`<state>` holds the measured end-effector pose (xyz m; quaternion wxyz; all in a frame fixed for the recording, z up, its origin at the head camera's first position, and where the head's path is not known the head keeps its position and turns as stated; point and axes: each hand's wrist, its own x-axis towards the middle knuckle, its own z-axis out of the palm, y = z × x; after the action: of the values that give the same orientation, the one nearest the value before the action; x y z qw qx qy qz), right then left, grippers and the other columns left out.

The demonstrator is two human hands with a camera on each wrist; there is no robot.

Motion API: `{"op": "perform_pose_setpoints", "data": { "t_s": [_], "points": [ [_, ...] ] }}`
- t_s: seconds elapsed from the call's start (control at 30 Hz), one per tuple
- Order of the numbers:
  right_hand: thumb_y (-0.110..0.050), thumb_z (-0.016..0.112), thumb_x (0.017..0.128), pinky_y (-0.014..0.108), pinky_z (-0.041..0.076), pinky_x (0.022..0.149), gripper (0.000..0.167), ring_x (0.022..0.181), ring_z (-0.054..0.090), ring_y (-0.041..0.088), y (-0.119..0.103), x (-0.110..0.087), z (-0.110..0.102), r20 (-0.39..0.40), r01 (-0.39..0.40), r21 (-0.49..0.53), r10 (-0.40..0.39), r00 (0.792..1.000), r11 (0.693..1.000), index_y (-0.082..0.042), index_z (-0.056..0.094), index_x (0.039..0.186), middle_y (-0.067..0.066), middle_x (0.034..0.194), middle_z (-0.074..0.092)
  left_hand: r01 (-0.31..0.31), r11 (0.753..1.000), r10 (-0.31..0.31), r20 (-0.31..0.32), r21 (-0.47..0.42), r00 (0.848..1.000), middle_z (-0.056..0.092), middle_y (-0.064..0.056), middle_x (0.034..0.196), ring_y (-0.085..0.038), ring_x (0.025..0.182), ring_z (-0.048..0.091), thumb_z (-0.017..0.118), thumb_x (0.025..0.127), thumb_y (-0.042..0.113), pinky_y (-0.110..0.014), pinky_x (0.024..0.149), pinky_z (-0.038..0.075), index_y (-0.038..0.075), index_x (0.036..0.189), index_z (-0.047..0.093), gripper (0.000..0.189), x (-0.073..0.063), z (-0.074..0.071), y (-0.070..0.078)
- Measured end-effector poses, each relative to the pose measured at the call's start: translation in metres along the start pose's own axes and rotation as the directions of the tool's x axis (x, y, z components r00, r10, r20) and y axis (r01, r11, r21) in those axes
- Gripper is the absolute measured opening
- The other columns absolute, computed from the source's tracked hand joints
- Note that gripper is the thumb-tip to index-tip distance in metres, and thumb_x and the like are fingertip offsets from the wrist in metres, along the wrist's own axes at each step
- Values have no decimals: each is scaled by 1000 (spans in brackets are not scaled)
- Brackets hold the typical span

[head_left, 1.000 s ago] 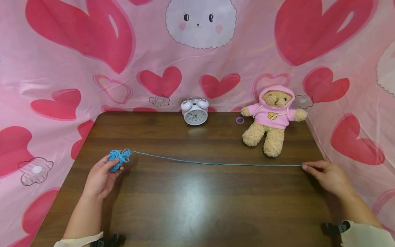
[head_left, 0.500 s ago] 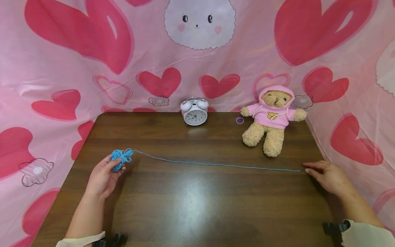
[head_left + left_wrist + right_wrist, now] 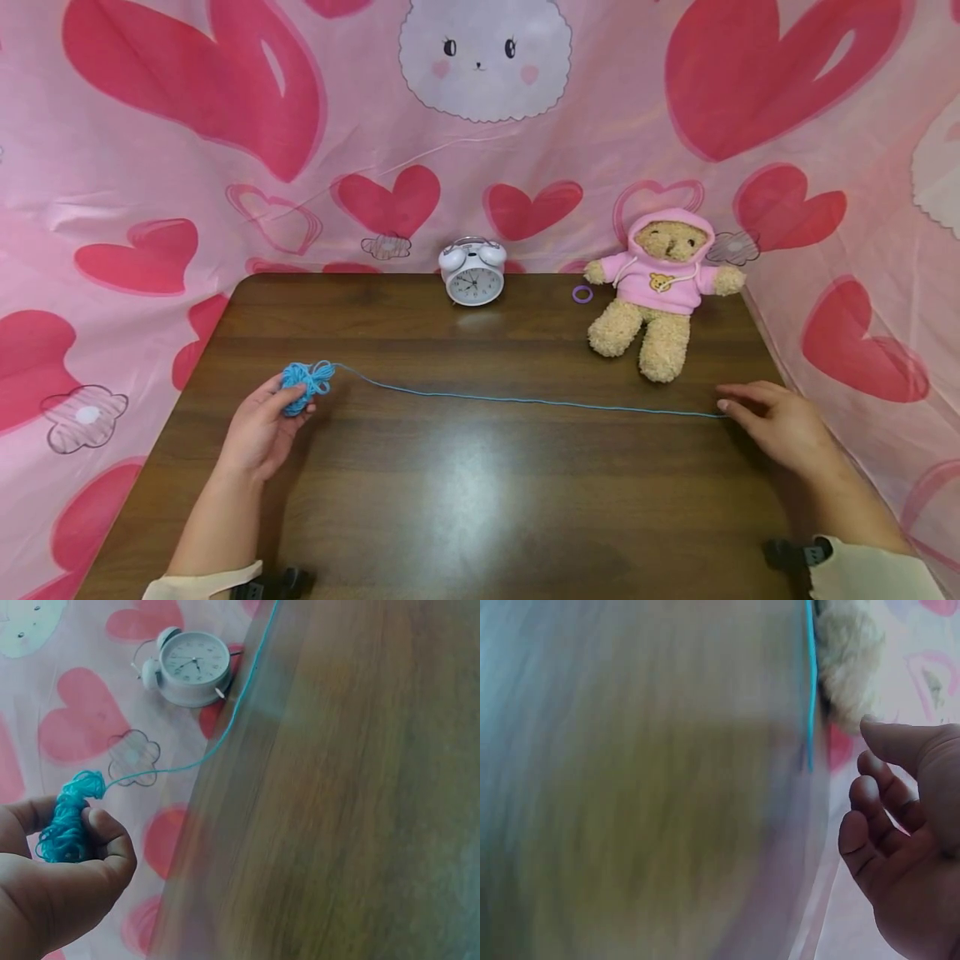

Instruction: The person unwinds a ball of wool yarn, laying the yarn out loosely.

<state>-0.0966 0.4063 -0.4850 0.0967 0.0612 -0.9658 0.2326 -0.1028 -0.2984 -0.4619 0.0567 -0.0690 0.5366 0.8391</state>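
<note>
A bundle of light blue yarn (image 3: 302, 379) is gripped in my left hand (image 3: 258, 429) at the left of the table, the thumb across its front and small loops sticking out to the right. From it a single strand of yarn (image 3: 525, 401) runs right over the wooden table (image 3: 465, 517), slightly slack near the bundle. Its far end comes to my right hand (image 3: 783, 429), whose thumb and index finger are parted. The right wrist view shows the loose yarn end (image 3: 811, 754) lying a little apart from the fingertips (image 3: 866, 791).
At the back of the table stands a white twin-bell alarm clock (image 3: 474, 275). A teddy bear (image 3: 660, 287) in a pink hoodie lies at the back right, with a purple ring (image 3: 582, 293) beside it. Pink heart-printed cloth (image 3: 525, 150) hangs behind and around the table.
My right hand has let go of the strand's end, which dropped slightly towards me, and then moved left to it. The left hand has shifted slightly right with the yarn bundle.
</note>
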Motion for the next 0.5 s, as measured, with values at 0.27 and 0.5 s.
{"op": "perform_pose_setpoints", "data": {
  "t_s": [0.27, 0.5],
  "points": [
    [-13, 86, 85, 5, 36, 80, 22, 93, 52, -20, -35, 12, 13, -80, 65, 104, -56, 995, 992, -15, 81, 106, 4, 99, 76, 20, 999, -21, 24, 33, 999, 69, 1, 96, -13, 85, 63, 55, 107, 6, -24, 77, 55, 6, 115, 68, 16, 3, 13, -2],
    [-12, 85, 87, 13, 44, 74, 21, 85, 59, -7, -58, 23, 27, -80, 77, 182, -63, 995, 980, -15, 81, 107, 3, 100, 77, 18, 994, -22, 41, 103, 999, 68, 1, 98, -14, 87, 61, 56, 107, 7, -24, 78, 55, 6, 118, 66, 15, 5, 24, -5]
  ]
}}
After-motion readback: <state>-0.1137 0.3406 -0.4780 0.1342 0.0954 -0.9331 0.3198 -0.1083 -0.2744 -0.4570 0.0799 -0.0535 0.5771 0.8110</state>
